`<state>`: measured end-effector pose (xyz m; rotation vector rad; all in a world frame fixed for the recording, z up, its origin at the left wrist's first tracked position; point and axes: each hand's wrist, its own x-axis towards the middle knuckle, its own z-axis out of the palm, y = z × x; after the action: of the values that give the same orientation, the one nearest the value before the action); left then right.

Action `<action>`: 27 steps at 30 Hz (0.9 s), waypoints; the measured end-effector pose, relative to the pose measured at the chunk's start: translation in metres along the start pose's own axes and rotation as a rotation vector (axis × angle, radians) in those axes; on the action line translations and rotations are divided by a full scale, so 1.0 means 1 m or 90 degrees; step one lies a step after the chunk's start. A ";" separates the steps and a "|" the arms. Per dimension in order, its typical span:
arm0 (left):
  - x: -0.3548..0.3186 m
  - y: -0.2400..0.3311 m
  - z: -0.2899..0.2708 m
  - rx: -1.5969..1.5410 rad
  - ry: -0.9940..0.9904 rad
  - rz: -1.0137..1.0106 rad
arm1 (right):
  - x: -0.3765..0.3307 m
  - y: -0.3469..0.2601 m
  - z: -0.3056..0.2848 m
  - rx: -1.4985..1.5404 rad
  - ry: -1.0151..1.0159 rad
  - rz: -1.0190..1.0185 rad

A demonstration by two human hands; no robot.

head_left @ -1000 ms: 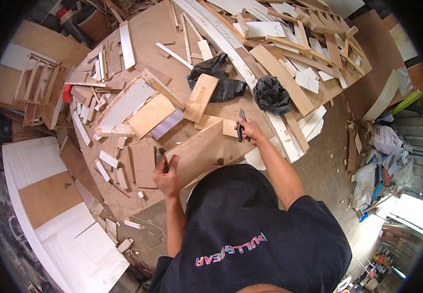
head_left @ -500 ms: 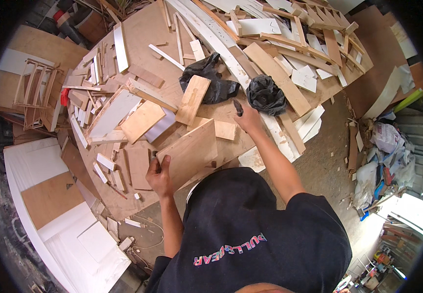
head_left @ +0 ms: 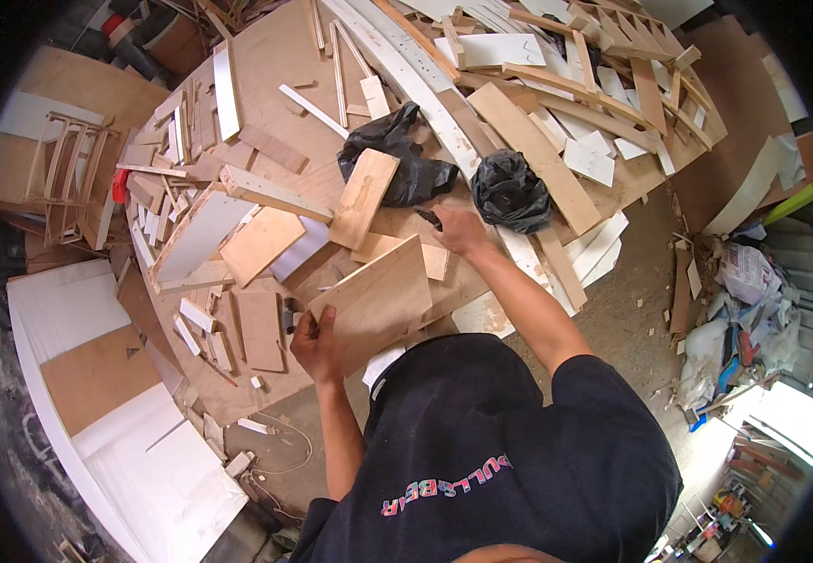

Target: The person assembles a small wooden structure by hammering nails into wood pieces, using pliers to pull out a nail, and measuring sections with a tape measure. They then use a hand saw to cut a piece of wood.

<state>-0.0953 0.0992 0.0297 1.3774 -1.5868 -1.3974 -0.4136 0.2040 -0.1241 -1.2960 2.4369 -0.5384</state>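
Left hand [head_left: 317,345] gripping one end of a flat plywood board [head_left: 374,296], which is held tilted above the near edge of the worktable [head_left: 273,89]. Right hand [head_left: 461,230], beyond the board's far end, is closed around a dark hand tool [head_left: 428,219], mostly hidden by the fingers; it appears to be pliers. Just past the board lie a loose wooden block [head_left: 364,197] and a white-faced wooden frame [head_left: 205,235]. Two black plastic bags, one spread flat [head_left: 405,167] and one bunched [head_left: 512,192], rest farther in, beside a long white plank [head_left: 406,70] crossing the table. Small offcuts [head_left: 209,324] cover the table's left part; longer pieces are heaped [head_left: 604,103] at its far right. Around the table: at left, large white panels [head_left: 158,469] and a slatted wooden rack [head_left: 69,174]; at right, a littered floor [head_left: 632,310], plastic sacks [head_left: 749,272] along the wall, and a bright opening [head_left: 791,418].
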 end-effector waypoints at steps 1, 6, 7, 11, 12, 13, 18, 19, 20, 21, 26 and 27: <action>0.001 -0.005 0.002 -0.014 -0.001 0.006 | 0.001 0.001 -0.002 0.011 0.011 -0.013; 0.004 -0.005 0.003 0.052 -0.049 -0.004 | 0.003 0.007 -0.001 0.076 0.100 -0.080; 0.003 -0.002 0.007 0.023 -0.036 0.007 | 0.002 0.007 -0.001 0.065 0.087 -0.071; -0.002 -0.002 0.023 -0.071 -0.009 0.029 | 0.002 0.006 0.001 0.032 0.057 -0.061; -0.003 -0.003 0.025 -0.091 -0.011 0.029 | 0.003 0.008 0.001 0.026 0.056 -0.062; -0.005 -0.001 0.026 -0.056 -0.018 0.028 | 0.003 0.013 0.003 0.033 0.047 -0.019; -0.009 -0.001 0.024 -0.104 -0.019 0.002 | -0.008 -0.001 -0.015 0.185 0.190 0.101; -0.008 -0.005 0.020 -0.083 -0.018 0.004 | -0.017 -0.011 -0.029 0.223 0.230 0.122; -0.008 -0.010 0.017 -0.063 -0.017 0.004 | -0.027 -0.020 -0.046 0.284 0.288 0.150; -0.010 -0.011 0.016 -0.043 -0.019 0.005 | -0.033 -0.019 -0.058 0.268 0.346 0.180; -0.011 0.010 0.034 -0.073 -0.090 0.010 | -0.045 0.025 -0.083 0.130 0.488 0.324; -0.008 0.009 0.037 -0.085 -0.102 0.022 | -0.048 0.032 -0.086 0.124 0.487 0.334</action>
<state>-0.1296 0.1179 0.0299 1.1810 -1.5783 -1.5962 -0.4499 0.2752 -0.0582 -0.3433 3.0389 -1.2378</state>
